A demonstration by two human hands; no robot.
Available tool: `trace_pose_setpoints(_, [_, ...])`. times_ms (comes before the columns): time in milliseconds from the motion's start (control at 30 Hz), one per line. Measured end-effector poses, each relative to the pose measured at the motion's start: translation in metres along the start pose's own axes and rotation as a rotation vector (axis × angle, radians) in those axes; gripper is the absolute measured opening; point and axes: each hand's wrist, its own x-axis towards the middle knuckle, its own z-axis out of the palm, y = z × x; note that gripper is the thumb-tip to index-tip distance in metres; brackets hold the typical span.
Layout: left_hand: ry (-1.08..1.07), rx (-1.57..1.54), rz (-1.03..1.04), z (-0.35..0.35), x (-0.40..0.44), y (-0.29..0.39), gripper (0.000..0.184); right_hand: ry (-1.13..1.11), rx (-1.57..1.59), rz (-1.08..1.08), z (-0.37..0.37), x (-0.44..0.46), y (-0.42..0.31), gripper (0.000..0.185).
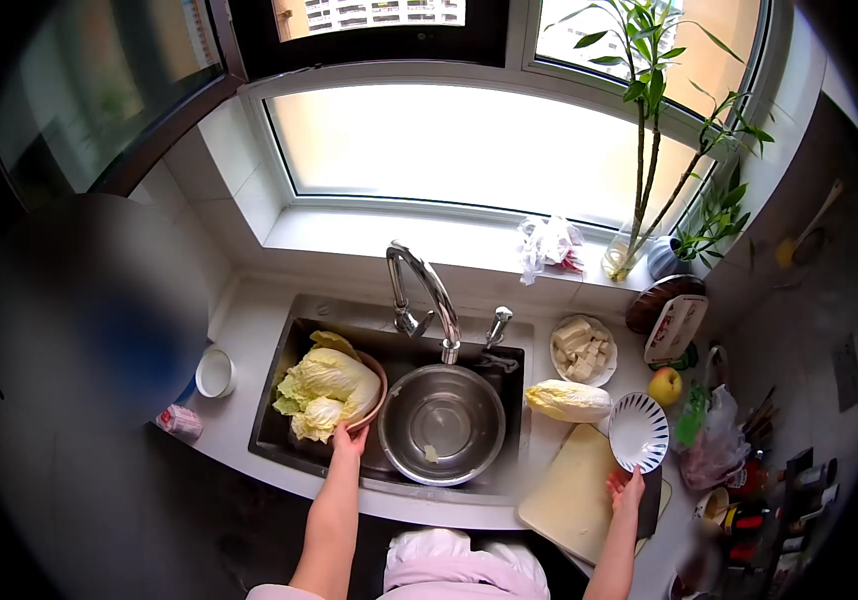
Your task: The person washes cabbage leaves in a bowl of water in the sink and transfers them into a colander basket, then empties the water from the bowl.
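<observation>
My left hand (350,438) grips the near edge of a brown bowl (382,385) at the left of the sink. Napa cabbage leaves (334,385) fill that bowl and hang over its side. On the right, my right hand (625,488) holds the near rim of a white bowl with blue stripes (639,432), which has nothing in it. Beneath this bowl lies a cutting board (571,492). A steel basin (442,424) stands in the sink between my hands, with a small leaf scrap inside. Beside the striped bowl rests a cabbage heart (568,401).
A chrome faucet (427,290) arches over the sink (267,425). Behind the board are a plate of tofu pieces (583,350) and an apple (664,386). Several bottles (799,500) crowd the right side. A white cup (215,373) stands left of the sink; plants (649,130) stand by the window.
</observation>
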Motion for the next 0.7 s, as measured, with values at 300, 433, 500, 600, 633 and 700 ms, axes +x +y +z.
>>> trace_pose_setpoints(300, [-0.071,-0.047,-0.108,-0.019,0.000,0.028,0.029,-0.077,-0.008,0.035,-0.004,0.003,-0.007,0.035])
trace_pose_setpoints(433, [-0.249,0.010,-0.060,-0.020,-0.050,0.044,0.041,-0.113,-0.014,0.074,-0.003,0.002,-0.011,0.034])
trace_pose_setpoints(500, [-0.265,0.011,-0.042,-0.020,-0.079,0.050,0.043,-0.108,-0.010,0.088,-0.002,0.007,-0.009,0.035])
trace_pose_setpoints(600, [-0.305,0.129,-0.078,-0.019,-0.118,0.054,0.043,-0.104,0.008,0.074,0.001,0.002,-0.007,0.037])
trace_pose_setpoints(633, [-0.306,0.160,-0.101,-0.020,-0.131,0.054,0.043,-0.109,0.014,0.074,0.001,0.005,-0.005,0.037])
trace_pose_setpoints(700, [-0.327,0.236,-0.140,-0.029,-0.145,0.048,0.044,-0.107,-0.006,0.082,-0.003,0.009,-0.002,0.039])
